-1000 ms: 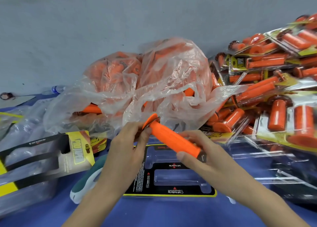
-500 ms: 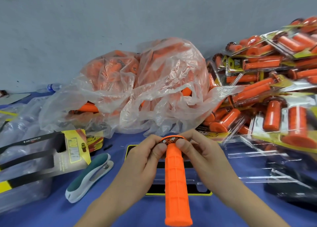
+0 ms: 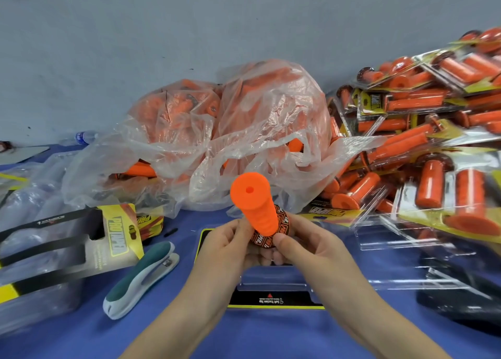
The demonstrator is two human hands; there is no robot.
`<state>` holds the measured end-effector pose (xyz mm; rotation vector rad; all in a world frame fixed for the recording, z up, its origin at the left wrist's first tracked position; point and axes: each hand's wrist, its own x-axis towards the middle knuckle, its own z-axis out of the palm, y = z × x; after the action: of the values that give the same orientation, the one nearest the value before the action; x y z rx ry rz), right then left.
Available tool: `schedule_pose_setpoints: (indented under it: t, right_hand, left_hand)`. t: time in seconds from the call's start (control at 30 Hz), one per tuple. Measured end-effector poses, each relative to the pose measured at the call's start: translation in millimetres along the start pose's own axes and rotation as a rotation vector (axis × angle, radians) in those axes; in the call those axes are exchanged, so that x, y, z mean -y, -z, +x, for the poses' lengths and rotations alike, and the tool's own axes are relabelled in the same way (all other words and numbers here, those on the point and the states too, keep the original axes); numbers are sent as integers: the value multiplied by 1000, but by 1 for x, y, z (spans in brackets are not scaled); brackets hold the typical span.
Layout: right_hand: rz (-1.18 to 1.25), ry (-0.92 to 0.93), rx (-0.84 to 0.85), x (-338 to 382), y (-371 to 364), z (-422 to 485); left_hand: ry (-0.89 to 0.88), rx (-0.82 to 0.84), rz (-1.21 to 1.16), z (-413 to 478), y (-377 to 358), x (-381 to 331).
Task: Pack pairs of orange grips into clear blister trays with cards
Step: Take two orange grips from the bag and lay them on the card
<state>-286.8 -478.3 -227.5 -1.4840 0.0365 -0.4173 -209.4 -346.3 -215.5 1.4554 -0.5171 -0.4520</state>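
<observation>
An orange grip (image 3: 254, 206) stands upright between my hands, its closed end with a small hole toward the camera. My left hand (image 3: 225, 247) and my right hand (image 3: 306, 247) both pinch its black-and-orange printed flange at the bottom. Under my hands lies a clear blister tray on a black and yellow card (image 3: 273, 296). A clear plastic bag (image 3: 238, 136) full of loose orange grips sits behind.
Packed blister packs (image 3: 423, 147) pile up at the right, with clear trays (image 3: 401, 253) in front of them. A teal and white stapler (image 3: 141, 277) lies left of my hands. More cards and trays (image 3: 59, 244) stack at the left. The table is blue.
The grip has been flipped: half a second ago its flange was up and the body pointed down toward me; now the closed end points up. Both hands stayed on the flange.
</observation>
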Motion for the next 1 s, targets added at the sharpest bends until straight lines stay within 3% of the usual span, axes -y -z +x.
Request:
schedule_pose_setpoints:
  t: [0.17,0.3,0.4,0.47,0.53,0.73,0.9,1.0]
  right_hand:
    - [-17,-33,-56,-6,-1,-3]
    - [40,-51,-40,-10,0,0]
    - [147,-50,-19,-8,8,3]
    - [112,-22,-9,-6,13,3]
    - [63,5,-6,-5,16,3]
    - [49,33,11,-6,19,3]
    - [45,73,-8,-2,17,2]
    - [5,131,-27,0,15,4]
  left_hand:
    - [143,29,-77,-2,-3,2]
    - [124,33,-1,5,-3,-3]
    - [-178,7,331,0,5,-7]
    - [-459,3,624,-7,10,-6]
    - [-635,1,750,-9,11,-1]
    - [-764,-13,788,-9,15,1]
    - [-706,-40,774,-13,16,-2]
    - [-495,-53,568,-13,12,-4]
